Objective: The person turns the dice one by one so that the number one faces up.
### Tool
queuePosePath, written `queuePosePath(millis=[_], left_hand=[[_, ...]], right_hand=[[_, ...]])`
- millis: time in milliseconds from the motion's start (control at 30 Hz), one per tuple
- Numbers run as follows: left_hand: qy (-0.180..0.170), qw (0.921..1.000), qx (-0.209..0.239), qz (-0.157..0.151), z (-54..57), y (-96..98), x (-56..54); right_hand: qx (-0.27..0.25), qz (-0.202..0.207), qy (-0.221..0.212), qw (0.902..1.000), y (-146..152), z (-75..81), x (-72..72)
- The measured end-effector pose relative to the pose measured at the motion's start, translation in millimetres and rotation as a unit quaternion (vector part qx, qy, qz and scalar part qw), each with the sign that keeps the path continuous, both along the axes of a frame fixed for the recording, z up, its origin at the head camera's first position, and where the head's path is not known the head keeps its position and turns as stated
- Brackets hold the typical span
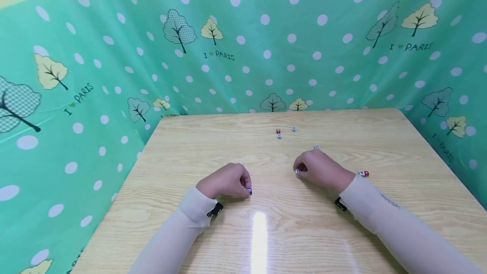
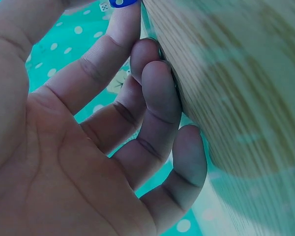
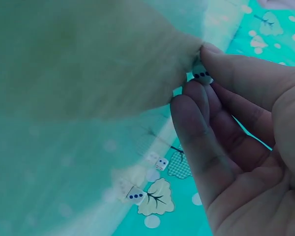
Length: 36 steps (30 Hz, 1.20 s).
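My left hand [image 1: 227, 180] pinches a blue die [image 1: 249, 190] with white dots between thumb and index finger, low at the tabletop. In the left wrist view only a bit of that blue die [image 2: 123, 2] shows at the top edge, and the other fingers curl beside the wood. Further right, my right hand [image 1: 317, 167] holds a white die [image 1: 298, 171] by its fingertips. Dark dots mark the face of this die [image 3: 202, 74] in the right wrist view. Just beyond the right knuckles sits another white die [image 1: 316, 147], partly hidden by the hand.
Toward the back of the wooden table [image 1: 213, 138] lie a red die [image 1: 278, 131], a white die [image 1: 279, 136] close against it, and another white die [image 1: 294, 129]. Beside the right sleeve are a white die [image 1: 361, 174] and a red die [image 1: 366, 173]. A green dotted curtain [image 1: 266, 75] encloses the table.
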<state>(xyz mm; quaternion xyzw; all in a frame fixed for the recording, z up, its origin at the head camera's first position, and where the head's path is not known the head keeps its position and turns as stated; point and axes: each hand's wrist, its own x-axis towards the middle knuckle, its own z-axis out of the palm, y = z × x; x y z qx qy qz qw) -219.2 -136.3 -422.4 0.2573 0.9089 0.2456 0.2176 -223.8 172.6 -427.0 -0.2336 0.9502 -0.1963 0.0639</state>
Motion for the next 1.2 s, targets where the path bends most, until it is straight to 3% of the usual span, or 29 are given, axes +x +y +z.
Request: queuePosePath(millis=[233, 467, 667, 1200], left_hand=[[-0.004, 1.0000, 0.004, 0.002, 2.5, 0.4, 0.7], [-0.002, 1.0000, -0.007, -0.005, 0.8, 0.8, -2.6], [-0.006, 0.9999, -0.005, -0.011, -0.4, 0.8, -5.6], [-0.012, 0.9999, 0.004, -0.008, 0.1, 0.4, -4.6]], right_hand=[[-0.003, 0.023, 0.014, 0.9996, 14.2, 3.0, 39.5], [0.013, 0.053, 0.019, 0.9983, 22.8, 9.3, 63.5], [0.003, 0.091, 0.031, 0.9954, 26.2, 11.5, 68.7], [0.003, 0.097, 0.055, 0.9938, 26.4, 8.5, 69.6]])
